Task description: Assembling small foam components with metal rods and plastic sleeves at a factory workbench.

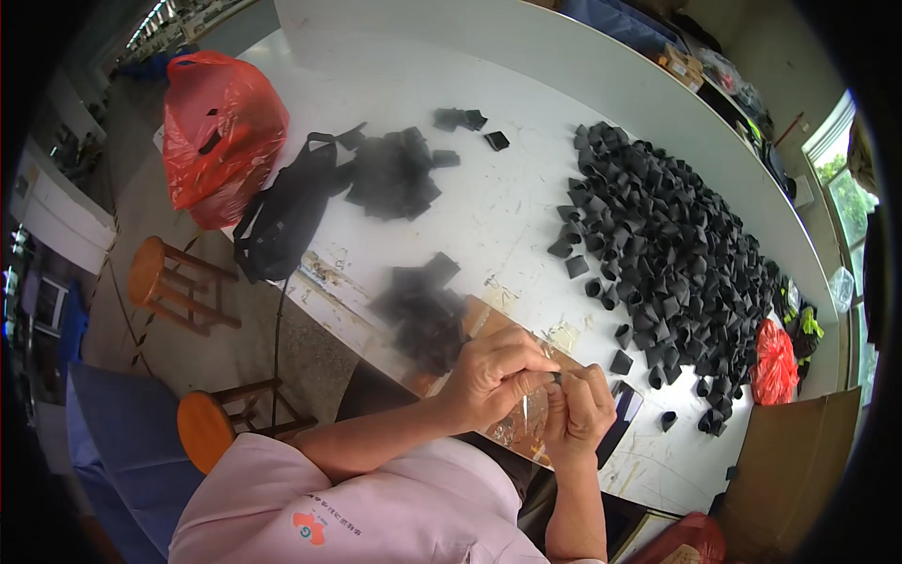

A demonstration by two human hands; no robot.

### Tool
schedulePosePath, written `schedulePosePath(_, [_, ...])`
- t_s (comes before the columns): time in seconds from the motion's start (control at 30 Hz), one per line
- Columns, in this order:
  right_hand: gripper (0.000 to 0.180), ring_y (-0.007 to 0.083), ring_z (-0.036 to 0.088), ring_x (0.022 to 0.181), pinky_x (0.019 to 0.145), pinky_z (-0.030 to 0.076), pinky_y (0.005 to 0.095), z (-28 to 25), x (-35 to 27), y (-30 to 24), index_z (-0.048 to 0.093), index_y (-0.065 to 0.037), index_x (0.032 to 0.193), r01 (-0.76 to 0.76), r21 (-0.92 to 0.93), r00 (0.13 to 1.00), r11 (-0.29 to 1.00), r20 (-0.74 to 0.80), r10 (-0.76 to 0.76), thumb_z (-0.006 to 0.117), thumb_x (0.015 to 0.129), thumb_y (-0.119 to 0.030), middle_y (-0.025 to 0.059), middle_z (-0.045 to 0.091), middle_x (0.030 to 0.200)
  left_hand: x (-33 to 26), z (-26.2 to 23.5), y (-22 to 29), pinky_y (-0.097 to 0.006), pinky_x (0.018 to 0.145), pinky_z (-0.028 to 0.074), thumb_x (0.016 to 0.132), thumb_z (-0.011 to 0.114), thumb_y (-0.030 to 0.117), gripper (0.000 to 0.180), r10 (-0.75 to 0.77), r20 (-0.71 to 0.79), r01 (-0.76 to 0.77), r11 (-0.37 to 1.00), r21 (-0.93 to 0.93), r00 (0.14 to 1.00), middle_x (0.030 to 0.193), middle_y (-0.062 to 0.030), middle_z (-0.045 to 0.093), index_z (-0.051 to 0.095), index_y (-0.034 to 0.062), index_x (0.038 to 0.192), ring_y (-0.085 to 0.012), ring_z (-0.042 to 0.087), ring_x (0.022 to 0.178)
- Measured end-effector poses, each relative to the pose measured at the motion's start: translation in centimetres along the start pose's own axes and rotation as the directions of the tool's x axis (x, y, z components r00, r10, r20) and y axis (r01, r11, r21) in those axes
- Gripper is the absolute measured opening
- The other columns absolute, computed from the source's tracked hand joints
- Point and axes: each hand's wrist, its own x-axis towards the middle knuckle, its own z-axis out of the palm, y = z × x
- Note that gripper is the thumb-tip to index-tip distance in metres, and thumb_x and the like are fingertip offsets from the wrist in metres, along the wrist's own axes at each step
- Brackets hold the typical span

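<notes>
Near the table's front edge, my left hand [498, 376] and my right hand [579, 410] meet fingertip to fingertip. Both pinch a small black piece [556, 378]; the fingers hide most of it. Just beyond my left hand lies a loose heap of flat black pieces [427, 315], blurred in part. Beneath the hands a brown board [507, 428] with a shiny, taped-looking surface lies on the table. Off to the right spreads a big pile of black pieces [667, 254] curled into small cone-like loops, with a few strays [668, 420] at its near side.
The white table [517, 197] carries another heap of flat black pieces [395, 174], a black bag [287, 221] and a red plastic bag [225, 136] on the left. Orange-topped stools [202, 428] stand left of it. A smaller red bag [775, 362] and cardboard [794, 461] are at right.
</notes>
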Motion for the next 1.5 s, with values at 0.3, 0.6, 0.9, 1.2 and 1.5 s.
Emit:
schedulePosePath(0.3, [0.041, 0.0072, 0.043, 0.049, 0.046, 0.034, 0.0206, -1.7, 0.1, 4.0, 0.06, 0.004, 0.087, -0.576, 0.43, 0.748, 0.695, -0.064, 0.66, 0.046, 0.09, -0.035, 0.0041, 0.054, 0.062, -0.1, -6.5, -15.1, -0.039, 0.071, 0.044, 0.076, 0.063, 0.016, 0.035, -0.289, -0.419, 0.509, 0.521, 0.685, 0.861, 0.094, -0.0168, 0.053, 0.053, 0.0004, 0.106, -0.028, 0.053, 0.08])
schedulePosePath(0.6, [0.026, 0.0111, 0.051, 0.053, 0.049, 0.04, 0.0235, 0.6, -5.4, -1.2, 0.061, 0.004, 0.081, -0.704, 0.205, 0.699, 0.68, 0.367, 0.613, 0.058, 0.085, -0.021, 0.0059, 0.056, 0.061, 1.0, -6.0, -14.7, -0.035, 0.066, 0.044, 0.071, 0.063, 0.002, 0.011, -0.16, -0.286, 0.318, 0.662, 0.679, 0.945, 0.077, -0.0123, 0.056, 0.055, 0.0013, 0.079, -0.0263, 0.054, 0.074])
schedulePosePath(0.9, [0.015, 0.0155, 0.043, 0.045, 0.041, 0.033, 0.0272, 2.6, -3.0, -2.8, 0.055, 0.001, 0.068, -0.354, -0.003, 0.931, 0.935, 0.099, 0.352, 0.066, 0.074, -0.008, 0.0065, 0.044, 0.054, -3.2, -1.8, -1.7, -0.021, 0.06, 0.045, 0.083, 0.056, 0.008, 0.009, -0.762, 0.43, 0.709, 0.054, -0.703, 0.485, 0.085, -0.0037, 0.06, 0.056, 0.004, 0.091, -0.0098, 0.055, 0.069])
schedulePosePath(1.2, [0.02, 0.0211, 0.042, 0.043, 0.039, 0.03, 0.0327, 1.7, -3.7, -2.6, 0.048, -0.003, 0.06, -0.169, -0.217, 0.985, 0.961, -0.05, 0.162, 0.067, 0.065, 0.001, 0.0066, 0.042, 0.054, -3.0, -1.0, 1.9, -0.019, 0.057, 0.042, 0.08, 0.059, 0.011, 0.014, -0.653, 0.136, 0.651, 0.667, -0.362, 0.745, 0.076, -0.0029, 0.057, 0.054, 0.0001, 0.087, -0.0061, 0.053, 0.066])
schedulePosePath(1.5, [0.018, 0.0226, 0.049, 0.053, 0.044, 0.036, 0.0327, 0.9, -4.6, -2.3, 0.053, -0.003, 0.069, -0.09, -0.407, 0.983, 0.909, 0.113, 0.148, 0.069, 0.067, -0.01, 0.007, 0.047, 0.061, -2.4, -0.4, 1.6, -0.018, 0.055, 0.044, 0.081, 0.057, 0.005, 0.006, -0.774, 0.183, 0.761, 0.499, -0.415, 0.607, 0.072, -0.0045, 0.062, 0.058, -0.0014, 0.082, -0.0051, 0.056, 0.062])
